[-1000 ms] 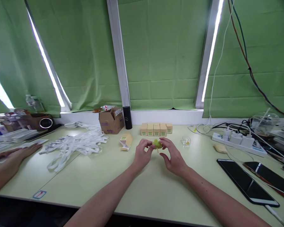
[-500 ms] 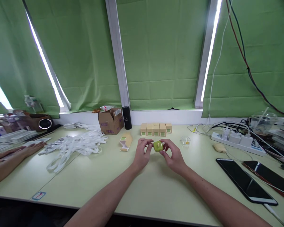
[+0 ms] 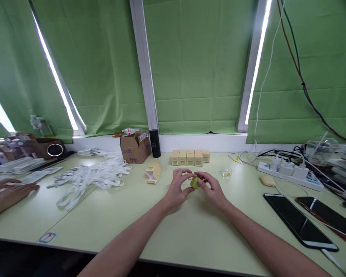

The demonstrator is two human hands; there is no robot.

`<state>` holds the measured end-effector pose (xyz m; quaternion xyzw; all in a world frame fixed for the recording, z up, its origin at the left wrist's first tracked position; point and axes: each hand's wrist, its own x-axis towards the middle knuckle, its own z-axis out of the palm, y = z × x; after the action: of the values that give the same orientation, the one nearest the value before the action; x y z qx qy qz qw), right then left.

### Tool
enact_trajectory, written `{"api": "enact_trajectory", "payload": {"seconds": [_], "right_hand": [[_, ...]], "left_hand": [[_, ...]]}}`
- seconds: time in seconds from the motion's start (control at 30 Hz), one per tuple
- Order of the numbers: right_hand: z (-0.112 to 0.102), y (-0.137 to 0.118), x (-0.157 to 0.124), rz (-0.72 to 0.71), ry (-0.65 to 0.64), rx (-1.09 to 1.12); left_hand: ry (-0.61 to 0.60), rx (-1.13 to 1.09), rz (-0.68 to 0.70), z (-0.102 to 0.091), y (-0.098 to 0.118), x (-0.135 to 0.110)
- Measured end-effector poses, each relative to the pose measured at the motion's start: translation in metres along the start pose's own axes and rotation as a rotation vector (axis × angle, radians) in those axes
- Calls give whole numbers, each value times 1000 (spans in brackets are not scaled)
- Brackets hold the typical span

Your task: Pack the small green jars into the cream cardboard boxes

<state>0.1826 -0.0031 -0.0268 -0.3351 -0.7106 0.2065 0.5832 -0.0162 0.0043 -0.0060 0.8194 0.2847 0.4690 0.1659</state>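
Between my two hands, above the table, is a small glossy green block with rounded corners (image 3: 194, 182); its exact kind is not clear. The fingers of my left hand (image 3: 177, 189) grip it from the left, thumb low and fingertips on top. On the other side, my right hand (image 3: 214, 191) pinches it with thumb and fingers. An opened tan carton (image 3: 153, 172) lies to the left of my hands. Beyond them stand several small tan boxes with green labels (image 3: 187, 157). A small clear plastic container (image 3: 226, 172) with something yellow in it sits to the right.
White straps (image 3: 98, 175) lie heaped at left, near another person's hands (image 3: 15, 192). A cardboard box (image 3: 135, 148) and a black cylinder (image 3: 154, 143) stand at the back. On the right are a power strip (image 3: 288, 173), cables and a large phone (image 3: 300, 219).
The green block has been turned in my fingers, so a different side faces me. My left hand has closed in on it. The other person's hands have shifted left.
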Motion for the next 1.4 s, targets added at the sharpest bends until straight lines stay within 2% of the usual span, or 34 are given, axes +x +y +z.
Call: {"api": "enact_trajectory", "payload": {"seconds": [0.13,0.2,0.27,0.37,0.5,0.6,0.67,0.8,1.0,1.13,1.2,1.23,1.3,1.4], "right_hand": [[-8,9,4,95,141,-64],[-12,19,6,118,195,-175],[-15,29,7,133,191,-337],[-15,36,10,164,90,-563],[-10,33,22,183,-147,-816],[-4,35,36,235,-245,-868],[0,40,43,318,-223,-760],[7,51,45,379,-156,-607],[6,52,42,438,45,-259],[3,36,39,458,118,77],[2,22,34,509,193,536],[2,14,31,530,196,673],[0,0,26,565,180,808],[-2,-16,22,582,166,866]], "left_hand": [[133,-122,-116,0,-13,4],[177,-257,-218,0,-22,6],[191,-428,-316,-1,-30,6],[230,-654,-415,0,-40,6],[256,-826,-472,0,-44,6],[259,-876,-470,-1,-43,7],[258,-893,-463,-2,-41,7],[240,-914,-457,-3,-39,6],[260,-876,-465,-2,-38,7],[282,-849,-472,-2,-38,7],[283,-838,-473,-2,-37,7],[282,-831,-472,-2,-37,7],[280,-814,-475,-3,-36,7],[305,-799,-495,-4,-32,10]]}}
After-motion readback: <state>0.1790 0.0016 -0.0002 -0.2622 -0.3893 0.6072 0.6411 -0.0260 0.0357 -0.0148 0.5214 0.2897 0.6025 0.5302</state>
